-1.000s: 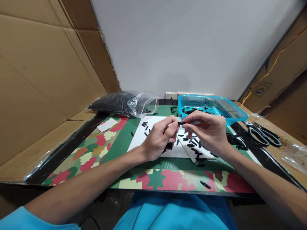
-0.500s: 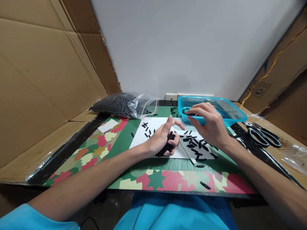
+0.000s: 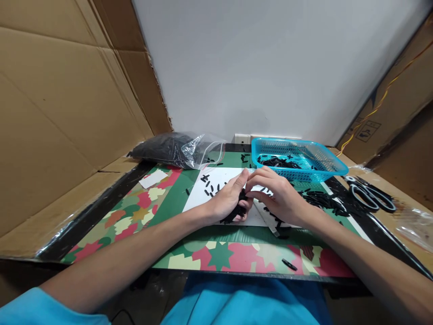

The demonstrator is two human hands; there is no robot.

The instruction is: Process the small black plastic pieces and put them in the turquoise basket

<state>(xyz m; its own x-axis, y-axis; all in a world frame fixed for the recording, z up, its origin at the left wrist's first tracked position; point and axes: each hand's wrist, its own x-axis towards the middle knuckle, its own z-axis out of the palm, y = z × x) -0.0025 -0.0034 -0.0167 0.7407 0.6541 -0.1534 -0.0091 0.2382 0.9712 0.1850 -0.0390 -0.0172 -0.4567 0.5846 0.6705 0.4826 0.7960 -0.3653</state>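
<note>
My left hand [image 3: 227, 199] rests on the white sheet [image 3: 203, 198] and is closed around a bundle of small black pieces [image 3: 238, 211]. My right hand [image 3: 279, 195] has its fingertips at that bundle, touching the pieces in the left palm. More loose black pieces [image 3: 211, 186] lie scattered on the sheet. A transparent ruler [image 3: 267, 220] lies under the right hand. The blue plastic basket [image 3: 333, 162] behind the hands holds several black pieces [image 3: 278, 161].
A clear bag full of black pieces [image 3: 176, 148] lies at the back left. Scissors [image 3: 368, 193] and a heap of black pieces [image 3: 320, 198] lie at the right. Cardboard walls [image 3: 61, 104] stand on both sides. One stray piece [image 3: 289, 264] lies near the mat's front edge.
The right hand went from the left fingertips to the blue basket, then came back to the bundle in the left hand. The left hand lowered onto the white sheet.
</note>
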